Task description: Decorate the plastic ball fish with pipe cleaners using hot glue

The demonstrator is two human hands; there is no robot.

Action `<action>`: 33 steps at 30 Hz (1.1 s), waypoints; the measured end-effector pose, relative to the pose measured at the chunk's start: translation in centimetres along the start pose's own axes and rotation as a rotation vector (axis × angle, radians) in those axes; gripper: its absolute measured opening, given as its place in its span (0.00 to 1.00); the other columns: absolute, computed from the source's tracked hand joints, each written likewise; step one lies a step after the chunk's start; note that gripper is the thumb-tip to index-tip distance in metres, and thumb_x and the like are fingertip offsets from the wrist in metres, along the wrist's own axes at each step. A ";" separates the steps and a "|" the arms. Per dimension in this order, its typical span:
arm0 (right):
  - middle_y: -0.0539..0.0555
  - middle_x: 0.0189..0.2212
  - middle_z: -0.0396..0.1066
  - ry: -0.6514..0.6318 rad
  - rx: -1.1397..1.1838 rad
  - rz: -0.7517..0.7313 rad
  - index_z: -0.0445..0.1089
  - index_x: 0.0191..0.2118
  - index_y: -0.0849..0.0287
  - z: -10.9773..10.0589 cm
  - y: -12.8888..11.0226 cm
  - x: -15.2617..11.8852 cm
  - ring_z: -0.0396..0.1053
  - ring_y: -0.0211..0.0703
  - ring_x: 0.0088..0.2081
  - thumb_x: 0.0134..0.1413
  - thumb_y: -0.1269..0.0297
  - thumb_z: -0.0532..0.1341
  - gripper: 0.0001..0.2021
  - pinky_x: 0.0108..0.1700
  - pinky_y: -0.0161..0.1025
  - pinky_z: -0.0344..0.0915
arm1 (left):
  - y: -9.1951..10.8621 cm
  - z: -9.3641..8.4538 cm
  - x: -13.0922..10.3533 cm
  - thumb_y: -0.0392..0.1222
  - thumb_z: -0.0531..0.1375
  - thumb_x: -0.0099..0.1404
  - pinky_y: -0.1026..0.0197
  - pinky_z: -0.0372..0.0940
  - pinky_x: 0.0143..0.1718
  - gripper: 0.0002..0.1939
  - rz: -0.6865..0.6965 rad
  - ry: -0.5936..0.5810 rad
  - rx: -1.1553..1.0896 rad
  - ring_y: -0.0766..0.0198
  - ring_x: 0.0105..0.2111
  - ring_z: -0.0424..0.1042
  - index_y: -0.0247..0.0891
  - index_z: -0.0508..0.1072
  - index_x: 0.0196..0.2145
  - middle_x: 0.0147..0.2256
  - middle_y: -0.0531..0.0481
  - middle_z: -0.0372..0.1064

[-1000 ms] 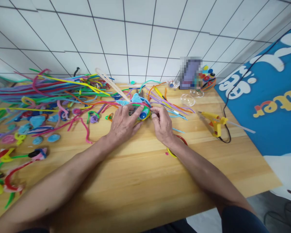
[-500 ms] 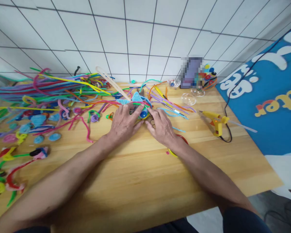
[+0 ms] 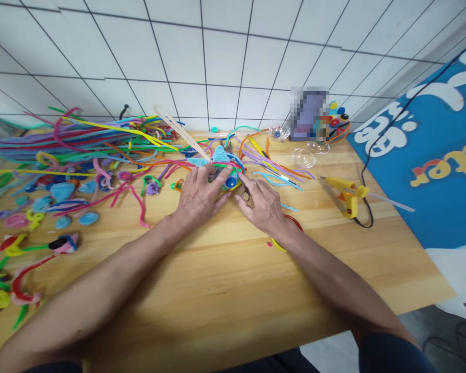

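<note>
A pipe-cleaner figure [image 3: 220,154] lies on the table in front of me. It has a light-blue pointed piece on top, green, pink and yellow edging, and a glossy blue eye [image 3: 231,182]. My left hand [image 3: 199,192] is closed over the figure's left side, its fingers on top and its thumb along the lower edge. At the right edge, the index finger of my right hand [image 3: 262,202] touches the rim. The right thumb stands apart from that finger, and no object shows between them. Both hands hide part of the figure. A small ring shape [image 3: 246,197] shows by the right fingers.
Bundled pipe cleaners [image 3: 73,140] and finished pieces [image 3: 64,191] cover the left side. A yellow glue gun [image 3: 347,194] with a cord lies at right. Clear plastic domes [image 3: 303,158] and a blurred upright device [image 3: 308,115] stand near the tiled wall [image 3: 225,62].
My right index finger has straightened slightly along the figure's right edge, and more of the small ring shape shows. My left hand keeps its hold. The view has shifted a little.
</note>
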State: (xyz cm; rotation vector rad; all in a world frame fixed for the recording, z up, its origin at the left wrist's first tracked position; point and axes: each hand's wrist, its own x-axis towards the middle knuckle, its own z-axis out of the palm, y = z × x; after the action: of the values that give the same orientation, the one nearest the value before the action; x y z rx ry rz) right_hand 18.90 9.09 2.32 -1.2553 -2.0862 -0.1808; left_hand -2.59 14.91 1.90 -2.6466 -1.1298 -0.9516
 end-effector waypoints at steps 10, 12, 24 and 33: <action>0.58 0.41 0.77 0.016 0.078 0.063 0.66 0.70 0.56 0.1 0.1 0.0 0.76 0.52 0.44 0.72 0.64 0.60 0.24 0.48 0.49 0.76 | 0.0 0.0 0.0 0.49 0.63 0.72 0.42 0.65 0.56 0.32 -0.027 -0.013 -0.041 0.45 0.52 0.66 0.46 0.66 0.70 0.55 0.37 0.64; 0.59 0.42 0.77 0.046 0.073 0.071 0.67 0.68 0.57 0.1 0.1 0.1 0.76 0.51 0.44 0.73 0.64 0.58 0.22 0.48 0.49 0.75 | 0.0 0.0 0.0 0.49 0.63 0.72 0.42 0.66 0.55 0.32 -0.019 -0.014 -0.024 0.46 0.51 0.66 0.46 0.66 0.71 0.55 0.37 0.64; 0.46 0.28 0.70 0.092 0.235 0.251 0.66 0.51 0.55 -0.1 0.0 -0.1 0.69 0.40 0.27 0.69 0.60 0.60 0.10 0.32 0.39 0.64 | 0.0 0.0 0.0 0.48 0.63 0.72 0.41 0.66 0.54 0.32 -0.001 -0.012 -0.003 0.44 0.51 0.66 0.44 0.66 0.70 0.56 0.35 0.64; 0.59 0.46 0.75 0.038 0.266 0.094 0.60 0.67 0.56 0.1 0.0 0.2 0.74 0.52 0.48 0.76 0.56 0.54 0.20 0.50 0.51 0.74 | 0.1 0.0 0.0 0.50 0.63 0.73 0.41 0.66 0.55 0.31 -0.013 -0.012 -0.018 0.45 0.51 0.67 0.45 0.66 0.70 0.56 0.35 0.65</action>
State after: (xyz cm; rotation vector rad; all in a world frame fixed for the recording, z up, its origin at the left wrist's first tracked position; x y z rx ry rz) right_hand 18.84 9.27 2.33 -1.1740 -1.9406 0.1114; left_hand -2.54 14.87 1.87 -2.6655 -1.1483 -0.9546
